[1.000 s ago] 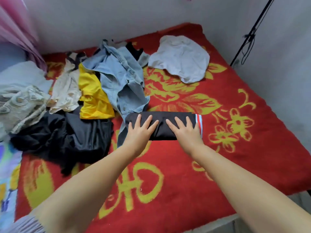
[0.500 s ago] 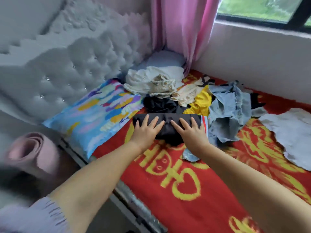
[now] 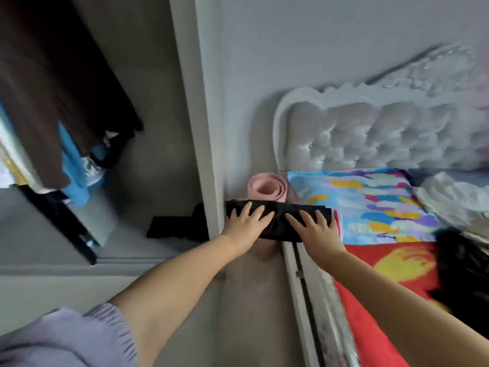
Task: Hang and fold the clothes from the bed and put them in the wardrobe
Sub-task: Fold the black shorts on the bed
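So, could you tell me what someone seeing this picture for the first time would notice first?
First, the folded black garment carried mid-frame, with the left hand and right hand spread on top of it, between bed and wardrobe. Next, the bright multicoloured pillow to the right under the tufted white headboard. To the left, the open wardrobe shows hanging brown and blue clothes and a dark folded item on its shelf.
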`<action>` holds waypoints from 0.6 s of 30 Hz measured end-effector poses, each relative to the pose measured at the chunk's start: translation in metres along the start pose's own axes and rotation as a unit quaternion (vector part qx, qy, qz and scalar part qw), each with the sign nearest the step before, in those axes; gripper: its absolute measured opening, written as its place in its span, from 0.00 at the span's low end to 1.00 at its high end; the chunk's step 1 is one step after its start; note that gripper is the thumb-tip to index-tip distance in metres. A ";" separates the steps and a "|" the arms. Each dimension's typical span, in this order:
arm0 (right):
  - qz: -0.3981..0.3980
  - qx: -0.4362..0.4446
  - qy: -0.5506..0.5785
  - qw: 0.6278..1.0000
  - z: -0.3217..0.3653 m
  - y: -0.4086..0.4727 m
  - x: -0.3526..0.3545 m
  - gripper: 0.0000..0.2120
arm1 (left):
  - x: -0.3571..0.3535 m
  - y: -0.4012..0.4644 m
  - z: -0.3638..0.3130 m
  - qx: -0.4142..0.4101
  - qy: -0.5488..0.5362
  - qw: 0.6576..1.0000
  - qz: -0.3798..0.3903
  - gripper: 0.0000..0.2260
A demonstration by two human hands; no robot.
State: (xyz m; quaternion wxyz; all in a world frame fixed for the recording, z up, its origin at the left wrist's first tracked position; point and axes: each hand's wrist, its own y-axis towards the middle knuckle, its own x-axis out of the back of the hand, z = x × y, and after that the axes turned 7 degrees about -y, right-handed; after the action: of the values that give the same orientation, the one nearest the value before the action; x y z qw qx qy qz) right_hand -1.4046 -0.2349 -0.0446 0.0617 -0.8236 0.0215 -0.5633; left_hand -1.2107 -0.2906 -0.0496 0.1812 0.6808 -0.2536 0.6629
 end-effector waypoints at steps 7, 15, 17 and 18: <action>0.032 0.114 0.059 0.991 0.227 0.082 0.051 0.41 | -0.038 -0.113 0.209 0.133 0.008 0.989 0.060 0.35; 0.050 0.175 0.048 0.982 0.337 0.169 0.072 0.42 | -0.067 -0.132 0.336 0.181 -0.005 0.981 0.076 0.33; 0.050 0.194 0.046 0.979 0.354 0.200 0.072 0.41 | -0.078 -0.123 0.364 0.191 -0.005 0.979 0.073 0.33; 0.048 0.202 0.046 0.977 0.362 0.217 0.074 0.40 | -0.079 -0.116 0.381 0.194 -0.004 0.979 0.069 0.33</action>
State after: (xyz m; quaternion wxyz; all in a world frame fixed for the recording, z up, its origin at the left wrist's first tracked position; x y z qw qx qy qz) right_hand -1.0334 -0.4300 -0.1331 0.2524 -0.7656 -0.0501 -0.5897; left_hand -0.8334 -0.4109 -0.1389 -0.0017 0.6865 -0.1675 0.7076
